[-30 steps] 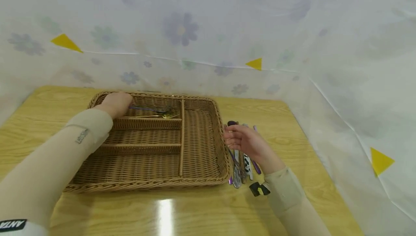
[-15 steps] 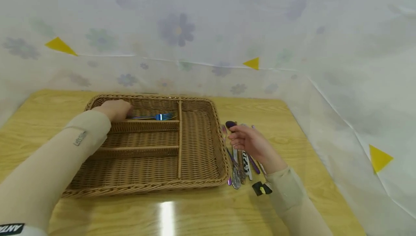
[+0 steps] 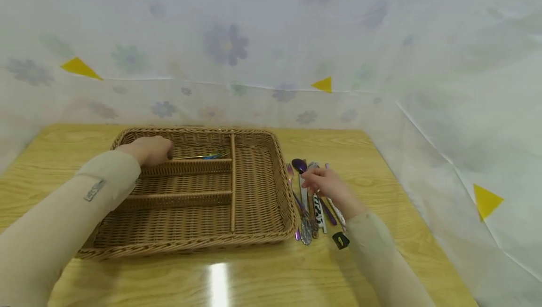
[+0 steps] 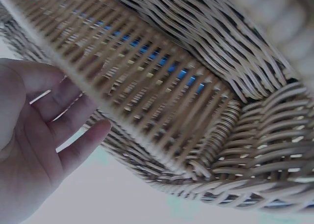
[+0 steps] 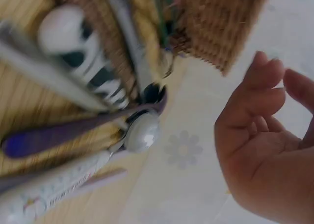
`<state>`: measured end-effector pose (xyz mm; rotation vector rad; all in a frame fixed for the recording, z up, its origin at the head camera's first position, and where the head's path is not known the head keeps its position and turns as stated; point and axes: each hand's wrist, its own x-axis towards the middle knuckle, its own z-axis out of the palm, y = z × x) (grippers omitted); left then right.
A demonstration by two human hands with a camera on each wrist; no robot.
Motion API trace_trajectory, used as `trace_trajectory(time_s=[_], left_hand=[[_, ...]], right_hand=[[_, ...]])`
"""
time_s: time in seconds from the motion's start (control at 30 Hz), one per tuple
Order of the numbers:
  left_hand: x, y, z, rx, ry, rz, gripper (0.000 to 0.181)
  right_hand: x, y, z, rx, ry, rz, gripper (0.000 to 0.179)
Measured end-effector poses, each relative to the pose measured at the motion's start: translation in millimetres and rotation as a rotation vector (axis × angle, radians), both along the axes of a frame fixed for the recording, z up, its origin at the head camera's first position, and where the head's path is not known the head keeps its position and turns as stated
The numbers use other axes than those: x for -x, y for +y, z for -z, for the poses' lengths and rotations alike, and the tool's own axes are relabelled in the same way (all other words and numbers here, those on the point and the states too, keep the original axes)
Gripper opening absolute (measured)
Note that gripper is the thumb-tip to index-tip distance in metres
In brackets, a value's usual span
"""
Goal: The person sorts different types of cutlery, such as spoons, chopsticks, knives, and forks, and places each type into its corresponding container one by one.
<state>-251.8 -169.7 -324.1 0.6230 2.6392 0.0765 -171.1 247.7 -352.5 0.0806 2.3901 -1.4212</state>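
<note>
My left hand (image 3: 153,151) reaches into the back-left compartment of the wicker basket (image 3: 259,189). The left wrist view shows its fingers loosely bent beside the woven divider (image 4: 132,82), with some fingertips hidden behind it. A blue fork (image 3: 213,155) lies low in that compartment; its blue shows through the weave in the left wrist view. Over the cutlery right of the basket hovers my right hand (image 3: 332,187), fingers loosely curled, nothing held in the right wrist view. Nearest to it are a dark purple spoon (image 3: 298,165) and a cow-patterned handle (image 3: 318,212).
Several more pieces lie in the row, among them a pink-purple fork (image 3: 290,170) and an ornate silver handle (image 3: 306,232). A small black piece with a yellow mark (image 3: 340,240) is near the right sleeve. The wooden table (image 3: 178,279) meets a flowered sheet (image 3: 254,39) behind.
The blue fork now sits lower, close to the divider, and the left hand is no longer seen with it. The right hand's thumb and fingers have drawn closer together near the purple spoon.
</note>
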Motion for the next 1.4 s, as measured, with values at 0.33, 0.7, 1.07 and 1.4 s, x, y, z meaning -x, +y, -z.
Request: trace_trajectory(time_s=[0.33, 0.7, 1.07, 1.4], left_hand=[[-26.0, 9.8, -17.1, -0.008, 0.165, 0.043, 0.025], [-38.5, 12.8, -21.8, -0.011, 0.181, 0.047, 0.021], [-41.9, 13.3, -22.7, -0.033, 0.169, 0.033, 0.017], [-40.1, 16.2, -20.3, -0.048, 0.169, 0.030, 0.017]], right_hand=[[4.0, -14.4, 26.5, -0.536, 0.051, -0.187, 0.026], [5.0, -8.9, 29.8, -0.373, -0.036, -0.139, 0.038], [0.1, 9.2, 23.6, 0.017, -0.183, -0.029, 0.030], [-4.0, 12.9, 11.7, 0.066, -0.183, 0.011, 0.026]])
